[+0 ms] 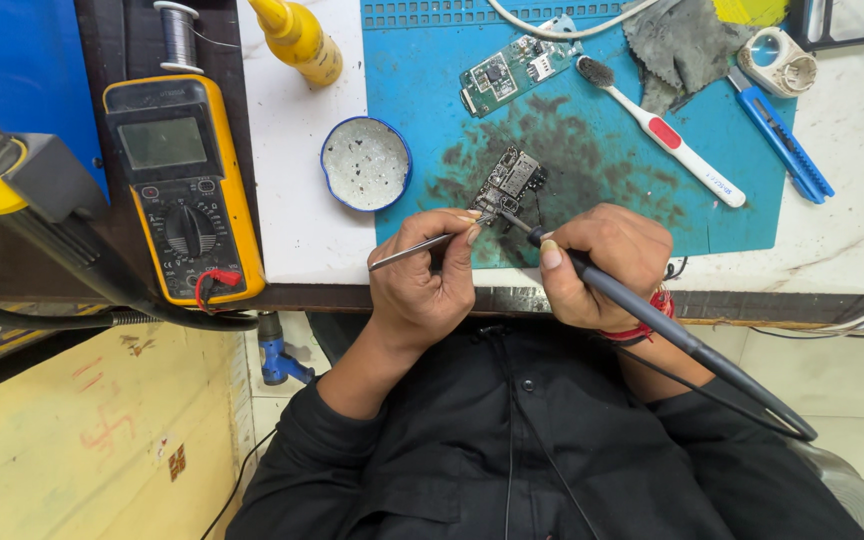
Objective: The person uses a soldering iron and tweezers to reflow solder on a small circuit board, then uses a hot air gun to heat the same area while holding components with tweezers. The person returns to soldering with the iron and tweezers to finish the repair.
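Small dark circuit board (512,180) lies on the stained blue mat, tweezers (422,247) and soldering iron (652,315) touching it

This is an electronics repair workshop. A yellow multimeter (184,185), a solder spool (179,33) and a stained blue work mat (592,170) crowd the bench.

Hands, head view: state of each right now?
Left hand: closed on tweezers, tips at the small circuit board.
Right hand: closed on soldering iron, tip at the same board.

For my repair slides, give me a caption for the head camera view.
Left hand holds tweezers and right hand a soldering iron at a small circuit board on a blue mat.
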